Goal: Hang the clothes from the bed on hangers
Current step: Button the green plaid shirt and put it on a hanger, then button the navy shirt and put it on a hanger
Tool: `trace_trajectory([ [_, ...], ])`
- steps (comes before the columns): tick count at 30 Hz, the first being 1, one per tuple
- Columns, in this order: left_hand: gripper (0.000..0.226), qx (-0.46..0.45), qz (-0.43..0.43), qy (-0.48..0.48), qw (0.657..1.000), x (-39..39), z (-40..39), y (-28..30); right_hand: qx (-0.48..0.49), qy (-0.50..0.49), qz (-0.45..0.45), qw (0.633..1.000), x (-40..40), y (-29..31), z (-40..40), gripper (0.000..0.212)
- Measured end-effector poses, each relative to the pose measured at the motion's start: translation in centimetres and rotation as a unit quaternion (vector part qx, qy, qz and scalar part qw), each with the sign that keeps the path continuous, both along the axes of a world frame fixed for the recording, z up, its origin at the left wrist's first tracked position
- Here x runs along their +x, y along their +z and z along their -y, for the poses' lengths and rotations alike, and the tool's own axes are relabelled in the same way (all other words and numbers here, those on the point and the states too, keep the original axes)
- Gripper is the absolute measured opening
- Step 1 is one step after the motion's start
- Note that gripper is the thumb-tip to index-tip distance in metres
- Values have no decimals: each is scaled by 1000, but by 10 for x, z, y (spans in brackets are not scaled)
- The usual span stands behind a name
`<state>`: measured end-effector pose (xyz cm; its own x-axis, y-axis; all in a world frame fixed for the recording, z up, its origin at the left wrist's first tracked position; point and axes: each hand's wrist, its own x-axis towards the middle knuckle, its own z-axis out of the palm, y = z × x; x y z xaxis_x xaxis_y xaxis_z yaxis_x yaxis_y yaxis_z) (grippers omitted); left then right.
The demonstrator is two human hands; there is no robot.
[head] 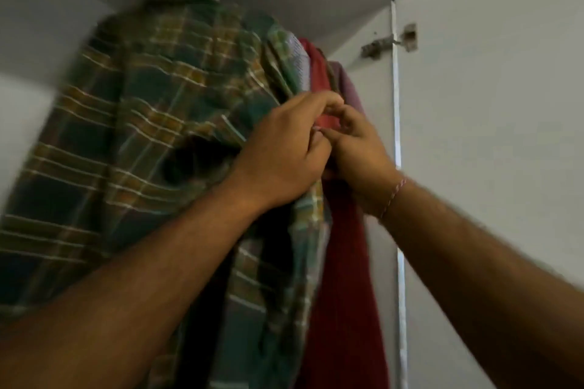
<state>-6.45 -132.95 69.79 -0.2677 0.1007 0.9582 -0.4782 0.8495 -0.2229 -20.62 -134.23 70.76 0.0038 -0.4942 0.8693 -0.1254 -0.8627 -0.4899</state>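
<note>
A blurred green plaid shirt [151, 123] is seen hanging inside the wardrobe, its hanger hidden by cloth. Its front edge is pinched by the left hand [281, 158], fingers curled. Touching it, the right hand [357, 148] is curled on the same edge; what exactly is held cannot be told. A red garment [344, 262] hangs just behind, beside the white door [493, 136].

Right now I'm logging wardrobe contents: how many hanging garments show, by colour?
Green-and-yellow plaid cotton shirt: 1
Red fabric garment: 1
Mauve fabric garment: 1
Total: 3
</note>
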Motion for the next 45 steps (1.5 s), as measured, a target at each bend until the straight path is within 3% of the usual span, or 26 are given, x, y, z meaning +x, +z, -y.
trace_trajectory([
  [7, 56, 128, 77, -145, 978, -151, -69, -201, 179, -148, 34, 972, -178, -184, -138, 36],
  [12, 58, 283, 127, -276, 910, -295, -171, -361, 272, -273, 67, 920, -297, -332, -281, 36],
  [15, 57, 384, 159, -369, 831, -382, -261, -445, 325, -342, 146, 869, -352, -424, -384, 36],
  [17, 55, 469, 207, -421, 748, -433, -330, -496, 355, -400, 210, 819, -380, -485, -466, 34],
  [19, 55, 529, 281, -448, 664, -475, -397, -539, 376, -460, 267, 759, -398, -540, -552, 33],
  [23, 58, 537, 430, -487, 538, -534, -504, -597, 405, -559, 377, 617, -409, -629, -707, 37],
  [26, 59, 526, 506, -502, 463, -565, -559, -622, 391, -605, 465, 515, -400, -666, -792, 36],
  [29, 57, 515, 558, -518, 394, -595, -609, -646, 361, -639, 517, 441, -396, -685, -852, 35],
  [33, 55, 514, 596, -532, 313, -640, -668, -676, 353, -629, 559, 408, -398, -704, -906, 37],
  [35, 53, 522, 597, -535, 290, -665, -693, -688, 358, -614, 580, 398, -404, -710, -923, 38],
  [38, 50, 524, 614, -537, 247, -711, -737, -704, 351, -619, 612, 346, -418, -720, -949, 36],
  [45, 47, 482, 660, -546, 184, -763, -844, -711, 379, -651, 615, 233, -435, -738, -1018, 34],
])
